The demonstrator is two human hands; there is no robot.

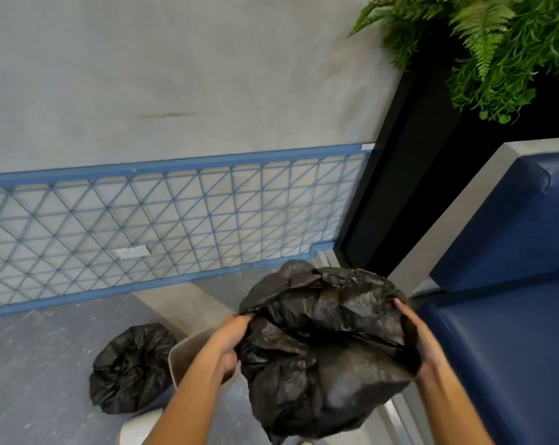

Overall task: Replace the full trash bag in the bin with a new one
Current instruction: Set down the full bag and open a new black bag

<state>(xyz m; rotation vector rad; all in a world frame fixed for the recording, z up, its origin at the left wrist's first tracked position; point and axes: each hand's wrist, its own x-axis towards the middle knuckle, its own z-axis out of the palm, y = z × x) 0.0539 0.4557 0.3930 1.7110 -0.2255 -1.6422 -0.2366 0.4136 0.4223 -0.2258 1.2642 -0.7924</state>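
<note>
A new black trash bag [329, 335], crumpled and puffed with air, hangs between my hands above the bin. My left hand [231, 340] grips its left edge and my right hand [414, 335] grips its right edge. The beige bin [183, 351] stands on the floor under my left forearm; only its left rim and wall show, the bag hides the rest. The full black trash bag [130, 369], tied at the top, sits on the floor just left of the bin.
A grey wall with a blue mesh panel [175, 226] runs behind the bin. A dark blue padded bench [509, 316] stands close on the right, with a black planter [400, 187] of ferns behind it. Grey floor stretches to the left.
</note>
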